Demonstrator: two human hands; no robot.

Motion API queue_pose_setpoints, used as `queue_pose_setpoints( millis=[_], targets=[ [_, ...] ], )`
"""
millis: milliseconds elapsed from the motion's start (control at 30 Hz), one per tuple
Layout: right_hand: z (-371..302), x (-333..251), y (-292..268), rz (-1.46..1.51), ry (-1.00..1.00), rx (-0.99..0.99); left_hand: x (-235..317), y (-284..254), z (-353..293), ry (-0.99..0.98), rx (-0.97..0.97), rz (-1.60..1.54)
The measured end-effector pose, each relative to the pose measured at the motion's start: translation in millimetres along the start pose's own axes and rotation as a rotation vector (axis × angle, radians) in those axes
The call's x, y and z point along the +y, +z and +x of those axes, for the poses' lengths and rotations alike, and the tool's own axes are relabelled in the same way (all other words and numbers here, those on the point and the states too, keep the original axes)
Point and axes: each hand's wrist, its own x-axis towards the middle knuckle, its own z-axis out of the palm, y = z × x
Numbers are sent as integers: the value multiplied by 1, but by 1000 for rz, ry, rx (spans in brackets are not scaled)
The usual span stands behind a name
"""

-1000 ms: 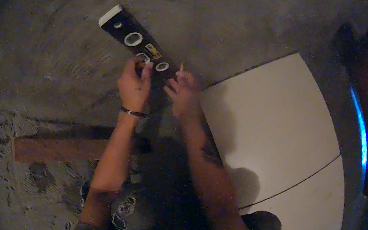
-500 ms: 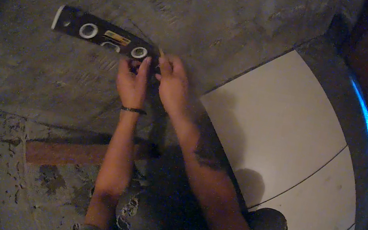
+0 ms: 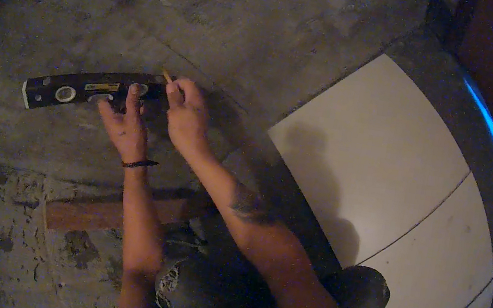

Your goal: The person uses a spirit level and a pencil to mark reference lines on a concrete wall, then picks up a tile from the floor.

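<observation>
A black spirit level with round white-rimmed vials and a yellow label lies against the rough grey surface at the upper left. Its left end sits a little lower in the picture than its right. My left hand, a dark band at its wrist, has thumb and fingers closed on the level's middle-right part. Between the fingers of my right hand is a thin yellowish pencil, its end by the level's upper edge near the right end. My right hand partly hides that end.
Large pale tiles with dark joints cover the right side. A reddish-brown board lies at the lower left, beside a stained, rough patch. A dark line crosses the grey surface. A bright blue strip shows at the far right.
Both hands have shifted left, with the level. It has turned so its left end dropped in the picture, and the pencil now shows more plainly at its upper edge.
</observation>
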Motion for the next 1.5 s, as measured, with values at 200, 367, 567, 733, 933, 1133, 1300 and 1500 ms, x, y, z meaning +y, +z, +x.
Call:
queue_pose_setpoints(
  millis=[200, 367, 567, 733, 933, 1133, 1300, 1500],
  targets=[
    [1, 17, -10, 13, 104, -9, -21, -11, 21, 230, -162, 366],
    [9, 32, -12, 118, 51, 5, -9, -7, 38, 296, -284, 314],
    [10, 12, -14, 259, 353, -160, -11, -11, 56, 148, -368, 311],
    [8, 33, 14, 332, 411, -212, -9, -24, 71, 215, -367, 557],
    [22, 38, 5, 372, 360, -125, 16, -13, 80, 465, -336, 839],
    [20, 31, -1, 461, 399, -127, 48, -6, 76, 235, -404, 949],
    [16, 37, -1, 472, 394, -139, 43, -12, 80, 265, -419, 928],
    [19, 63, 4, 385, 202, 23, 51, -5, 75, 181, -467, 814]
  ],
)
